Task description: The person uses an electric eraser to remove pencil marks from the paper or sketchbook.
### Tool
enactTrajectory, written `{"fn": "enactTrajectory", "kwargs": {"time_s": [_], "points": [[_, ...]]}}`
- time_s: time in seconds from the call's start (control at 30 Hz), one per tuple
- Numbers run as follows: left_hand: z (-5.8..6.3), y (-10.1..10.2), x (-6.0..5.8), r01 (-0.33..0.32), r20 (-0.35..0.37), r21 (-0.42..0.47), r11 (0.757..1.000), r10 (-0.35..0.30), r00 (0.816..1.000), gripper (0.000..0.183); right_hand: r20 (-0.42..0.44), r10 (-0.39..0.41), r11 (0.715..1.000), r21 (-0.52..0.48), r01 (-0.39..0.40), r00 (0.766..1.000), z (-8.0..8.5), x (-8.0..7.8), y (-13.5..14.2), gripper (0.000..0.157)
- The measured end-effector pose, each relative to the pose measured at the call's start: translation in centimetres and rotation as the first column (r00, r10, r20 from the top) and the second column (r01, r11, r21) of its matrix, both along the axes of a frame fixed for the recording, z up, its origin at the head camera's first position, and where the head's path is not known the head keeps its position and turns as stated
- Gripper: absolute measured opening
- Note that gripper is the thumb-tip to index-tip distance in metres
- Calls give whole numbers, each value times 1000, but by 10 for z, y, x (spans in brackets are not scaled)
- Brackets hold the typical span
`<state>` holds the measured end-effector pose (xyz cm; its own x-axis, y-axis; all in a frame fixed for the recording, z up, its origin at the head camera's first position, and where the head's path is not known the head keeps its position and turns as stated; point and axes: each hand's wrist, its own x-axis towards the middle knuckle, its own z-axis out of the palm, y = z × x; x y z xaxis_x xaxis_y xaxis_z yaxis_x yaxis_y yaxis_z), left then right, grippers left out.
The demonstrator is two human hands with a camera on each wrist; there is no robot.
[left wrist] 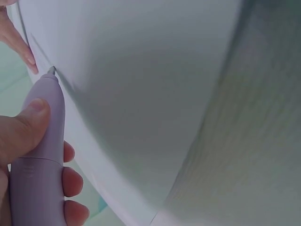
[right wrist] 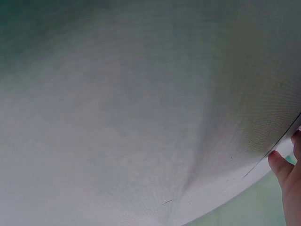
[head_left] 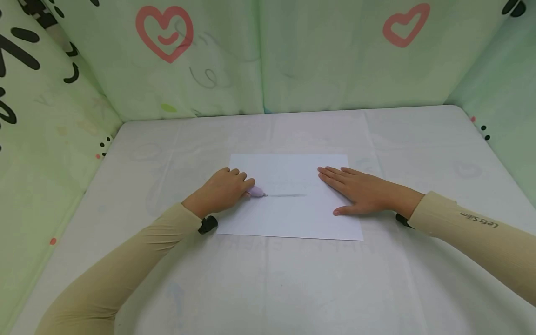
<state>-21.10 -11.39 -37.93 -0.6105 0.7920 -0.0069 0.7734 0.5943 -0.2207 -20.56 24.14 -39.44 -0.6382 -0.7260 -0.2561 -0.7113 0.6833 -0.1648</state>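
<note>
My left hand [head_left: 221, 190] grips a lilac pen-shaped tool [left wrist: 40, 141], its thumb along the upper side and its fingers curled round the barrel. The tool's small grey tip meets a white sheet of paper [head_left: 289, 218] at the left end of a thin grey line [head_left: 286, 195]. On the right part of the sheet, my right hand [head_left: 360, 190] lies flat, fingers straight and thumb spread. In the right wrist view only some of its fingers [right wrist: 284, 172] show at the edge. Most of the tool is hidden by the left hand in the head view.
The paper lies on a table with a white cloth [head_left: 268, 288]. Pale green printed curtains [head_left: 318, 60] stand round the back and sides of the table. Dark wrist camera pieces [head_left: 207, 224] sit beneath both wrists.
</note>
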Motion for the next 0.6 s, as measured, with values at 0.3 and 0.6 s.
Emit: {"fn": "enactTrajectory", "kwargs": {"time_s": [0.3,0.6], "points": [[-1,1,-1,-12,-17,-13,1000,11,1000,19,9,-5,1000,4,5,1000,1,0,-1,91],[-2,1,-1,12,1,-13,1000,-12,1000,18,13,-5,1000,2,5,1000,2,1,-1,91]]}}
